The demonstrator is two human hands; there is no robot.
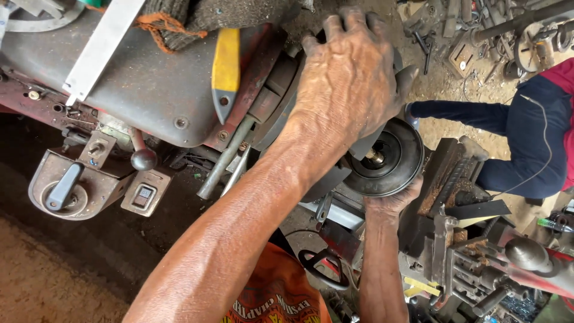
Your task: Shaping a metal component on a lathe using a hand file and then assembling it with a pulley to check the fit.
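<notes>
Soft daylight fills the picture. The bottom left is dark with shadow. Everything looks sharp, with no glare.

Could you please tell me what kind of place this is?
Most likely a machine or metal repair workshop. The hands hold a round black part against a greasy lathe-like machine, its levers are worn, and metal scrap lies on the dirt floor.

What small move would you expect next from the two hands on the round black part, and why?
Probably a small turn or push to seat the black pulley-like disc on its centre shaft: the right hand cups it from below, while the left hand grips the lathe chuck behind.
</notes>
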